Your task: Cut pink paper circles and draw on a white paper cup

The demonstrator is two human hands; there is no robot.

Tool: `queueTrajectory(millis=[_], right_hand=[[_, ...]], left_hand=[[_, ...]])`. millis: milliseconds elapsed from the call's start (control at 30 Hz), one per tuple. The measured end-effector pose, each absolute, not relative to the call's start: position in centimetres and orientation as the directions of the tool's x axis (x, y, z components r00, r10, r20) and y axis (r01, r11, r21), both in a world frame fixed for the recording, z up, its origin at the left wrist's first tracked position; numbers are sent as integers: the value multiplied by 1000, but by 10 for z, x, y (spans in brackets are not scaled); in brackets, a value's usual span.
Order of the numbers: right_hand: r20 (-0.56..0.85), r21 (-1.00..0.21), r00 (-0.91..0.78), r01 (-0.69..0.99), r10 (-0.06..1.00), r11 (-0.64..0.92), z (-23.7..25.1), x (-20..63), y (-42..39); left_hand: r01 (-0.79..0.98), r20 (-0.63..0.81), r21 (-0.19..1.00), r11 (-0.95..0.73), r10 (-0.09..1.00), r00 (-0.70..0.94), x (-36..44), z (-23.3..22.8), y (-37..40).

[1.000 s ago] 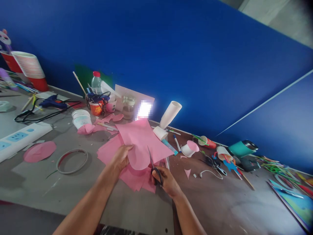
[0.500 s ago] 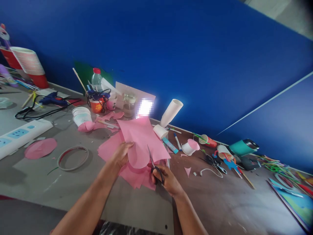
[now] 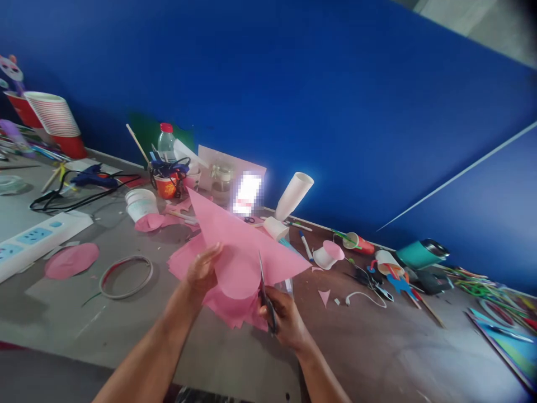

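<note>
My left hand [image 3: 202, 270] grips the left edge of a pink paper sheet [image 3: 235, 246] and holds it up above the table, one corner pointing up and left. The sheet's lower edge is cut in a curve. My right hand [image 3: 283, 318] holds black scissors [image 3: 264, 291] with the blades pointing up into that curved edge. Under both hands lies a pile of more pink sheets [image 3: 229, 310] on the grey table [image 3: 126, 319].
A pink paper disc [image 3: 71, 260] and a ring [image 3: 126, 276] lie at the left beside a white power strip [image 3: 37, 235]. Paper cups [image 3: 140, 204], a water bottle [image 3: 166, 143], a white cup stack [image 3: 293, 196], pens, a teal mug [image 3: 422, 253] and craft scraps line the blue wall.
The pink sheet has been turned and lifted, so its corner now points up and left. The scissors have shifted slightly along the curved cut. Both hands stay near the same spot.
</note>
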State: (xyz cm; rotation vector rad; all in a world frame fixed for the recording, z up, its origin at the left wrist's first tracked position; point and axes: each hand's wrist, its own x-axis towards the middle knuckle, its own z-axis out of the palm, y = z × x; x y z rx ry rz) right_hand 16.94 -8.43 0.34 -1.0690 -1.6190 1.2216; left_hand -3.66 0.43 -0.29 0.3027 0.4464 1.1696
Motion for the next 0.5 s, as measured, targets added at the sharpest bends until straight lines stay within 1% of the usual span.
queueTrajectory(millis=[133, 200, 267, 367, 500], right_hand=[[194, -970, -190, 112, 962, 217, 0, 166, -82], [218, -967, -140, 102, 966, 233, -2, 165, -80], [239, -965, -96, 90, 966, 247, -3, 164, -78], [257, -964, -18, 70, 966, 258, -7, 162, -74], [242, -969, 77, 78, 967, 236, -16, 156, -71]], left_hand=[[-826, 49, 449, 341, 914, 404, -30, 0, -1], [-808, 162, 501, 311, 883, 441, -23, 4, -6], [-780, 239, 575, 248, 860, 450, -14, 7, -13], [-734, 278, 661, 156, 858, 433, -1, 9, -22], [-662, 230, 743, 103, 889, 396, 10, 8, -30]])
